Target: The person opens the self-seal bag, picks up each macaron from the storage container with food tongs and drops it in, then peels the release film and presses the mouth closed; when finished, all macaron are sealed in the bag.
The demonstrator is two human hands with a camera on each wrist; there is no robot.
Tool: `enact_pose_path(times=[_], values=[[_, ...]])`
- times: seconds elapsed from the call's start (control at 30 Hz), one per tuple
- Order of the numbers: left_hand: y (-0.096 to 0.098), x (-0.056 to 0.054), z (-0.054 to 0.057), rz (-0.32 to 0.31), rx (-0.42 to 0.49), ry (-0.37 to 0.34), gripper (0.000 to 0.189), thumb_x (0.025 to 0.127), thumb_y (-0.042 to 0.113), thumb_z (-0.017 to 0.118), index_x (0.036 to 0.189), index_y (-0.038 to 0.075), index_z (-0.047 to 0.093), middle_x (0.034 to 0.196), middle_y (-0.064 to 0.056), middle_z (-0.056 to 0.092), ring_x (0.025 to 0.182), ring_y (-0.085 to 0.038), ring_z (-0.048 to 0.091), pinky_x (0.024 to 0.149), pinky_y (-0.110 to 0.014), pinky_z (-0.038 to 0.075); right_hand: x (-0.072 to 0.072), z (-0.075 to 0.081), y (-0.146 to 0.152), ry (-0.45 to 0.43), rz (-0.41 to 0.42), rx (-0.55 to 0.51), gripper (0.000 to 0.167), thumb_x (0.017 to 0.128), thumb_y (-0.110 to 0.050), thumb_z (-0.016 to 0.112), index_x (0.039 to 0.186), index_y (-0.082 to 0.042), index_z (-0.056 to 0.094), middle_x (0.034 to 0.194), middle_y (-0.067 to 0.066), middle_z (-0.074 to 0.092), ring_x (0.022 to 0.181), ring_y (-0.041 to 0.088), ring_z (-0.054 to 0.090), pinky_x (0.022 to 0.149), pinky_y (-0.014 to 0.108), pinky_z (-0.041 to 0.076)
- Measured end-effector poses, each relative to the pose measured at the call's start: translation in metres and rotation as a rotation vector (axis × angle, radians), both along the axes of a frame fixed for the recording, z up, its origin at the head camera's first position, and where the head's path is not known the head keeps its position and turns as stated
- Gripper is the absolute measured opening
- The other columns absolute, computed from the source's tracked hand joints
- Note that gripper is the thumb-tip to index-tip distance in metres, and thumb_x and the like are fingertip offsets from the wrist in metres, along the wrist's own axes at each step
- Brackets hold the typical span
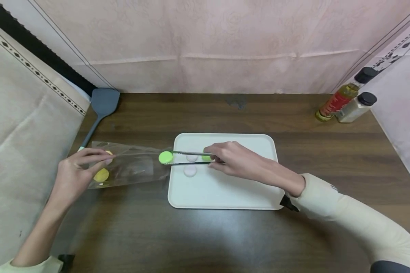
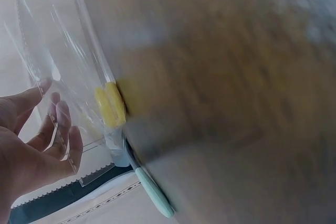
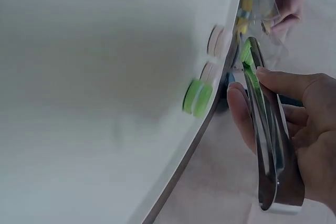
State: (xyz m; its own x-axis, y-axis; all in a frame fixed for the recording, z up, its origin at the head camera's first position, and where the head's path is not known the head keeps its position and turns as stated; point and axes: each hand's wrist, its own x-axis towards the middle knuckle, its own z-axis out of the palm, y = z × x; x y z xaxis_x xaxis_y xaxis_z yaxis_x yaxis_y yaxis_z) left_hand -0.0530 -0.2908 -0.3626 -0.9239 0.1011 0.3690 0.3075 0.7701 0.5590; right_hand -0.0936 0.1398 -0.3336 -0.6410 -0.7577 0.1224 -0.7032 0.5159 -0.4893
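Observation:
My left hand (image 1: pixel 76 170) holds the edge of a clear plastic bag (image 1: pixel 133 170) at its left end. Yellow macarons (image 2: pixel 110 104) lie inside the bag. With my right hand (image 1: pixel 237 159), I grip metal tongs (image 3: pixel 270 150) whose tips pinch a green macaron (image 1: pixel 165 157). This macaron is at the bag's right end, just past the left rim of a white tray (image 1: pixel 225 193); whether it is inside the bag I cannot tell. On the tray, below the tongs, sit two pale pink macarons (image 1: pixel 190 171) and another green macaron (image 3: pixel 198 98).
A grey spatula (image 1: pixel 104 102) lies behind the left hand at the table's left edge. An oil bottle (image 1: pixel 341 96) and a black-capped jar (image 1: pixel 357 107) stand at the back right of the wooden table (image 1: pixel 177 242). Patterned cloth (image 1: pixel 205 45) hangs behind.

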Motion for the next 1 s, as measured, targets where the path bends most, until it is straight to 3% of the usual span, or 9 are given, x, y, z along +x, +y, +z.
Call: enact_pose_path(times=[0.23,0.47,0.6,0.77,1.0], values=[[-0.001,0.000,-0.001,0.005,0.002,-0.005,0.020,0.090,-0.006,0.086,0.106,0.006,0.089,0.109,0.007,0.073,0.104,0.027,0.053,0.069,-0.005,0.040,-0.006,-0.003,-0.030,0.003,0.068,0.016,0.012,0.102,-0.009,0.080,0.109,-0.002,0.074,0.092,0.003,0.071,0.070,0.007,0.053,0.062,0.019,0.044],[0.000,0.000,-0.003,0.003,0.003,0.014,0.021,0.089,-0.009,0.086,0.105,0.003,0.088,0.109,-0.010,0.077,0.104,0.028,0.052,0.068,-0.006,0.039,-0.016,-0.003,-0.064,0.028,0.125,0.062,0.003,0.103,-0.005,0.073,0.101,-0.004,0.071,0.085,-0.001,0.063,0.069,0.007,0.047,0.063,0.021,0.041],[0.001,0.001,-0.003,0.013,0.004,0.014,0.022,0.088,-0.010,0.086,0.105,0.003,0.088,0.108,-0.010,0.076,0.104,0.027,0.052,0.069,-0.005,0.039,-0.020,-0.004,-0.084,0.029,0.155,0.081,0.009,0.104,-0.006,0.071,0.097,-0.005,0.068,0.080,-0.001,0.055,0.070,0.008,0.044,0.066,0.024,0.042],[0.001,-0.001,-0.004,0.004,0.004,0.026,0.022,0.087,-0.012,0.086,0.104,0.002,0.088,0.107,-0.013,0.077,0.103,0.028,0.052,0.069,-0.006,0.039,-0.022,-0.005,-0.103,0.012,0.165,0.122,0.015,0.106,-0.012,0.074,0.113,0.001,0.073,0.097,0.008,0.074,0.073,0.011,0.049,0.071,0.028,0.049],[0.000,-0.003,-0.006,0.013,-0.003,0.038,0.022,0.086,-0.015,0.085,0.102,0.000,0.087,0.107,-0.018,0.077,0.104,0.030,0.049,0.077,-0.003,0.038,-0.020,-0.011,-0.121,0.001,0.169,0.142,0.021,0.108,-0.013,0.072,0.123,0.001,0.074,0.106,0.008,0.078,0.081,0.013,0.063,0.074,0.028,0.053]])
